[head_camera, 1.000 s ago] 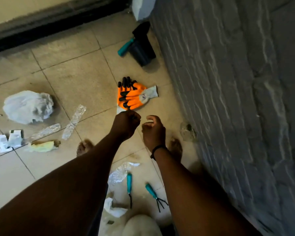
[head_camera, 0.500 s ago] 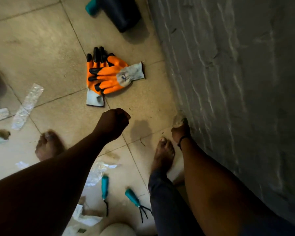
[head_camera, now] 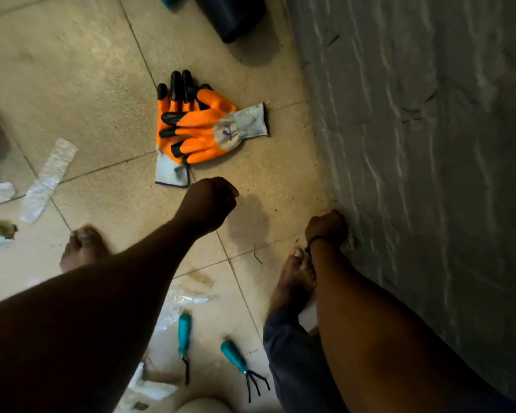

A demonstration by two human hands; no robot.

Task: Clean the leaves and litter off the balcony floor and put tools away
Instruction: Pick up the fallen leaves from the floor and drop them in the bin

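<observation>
My right hand point(head_camera: 327, 226) is down where the tiled floor point(head_camera: 87, 84) meets the wall point(head_camera: 414, 144), fingers curled over something I can't make out. My left hand point(head_camera: 210, 201) hangs in a fist above the tiles, just short of the orange gloves point(head_camera: 197, 126). The teal-handled rake point(head_camera: 240, 363) lies near my feet.

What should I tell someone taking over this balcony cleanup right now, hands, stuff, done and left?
Left hand: a fist above the floor, contents hidden.
Right hand: low at the foot of the wall, fingers curled on something hidden there.
Orange gloves lie on the tiles ahead.
Two teal-handled tools, a small one and a hand rake, lie near the feet.
Plastic strips and scraps are to the left.
Done: little shows.
Left: gather the litter, put away the tools and gloves.
</observation>
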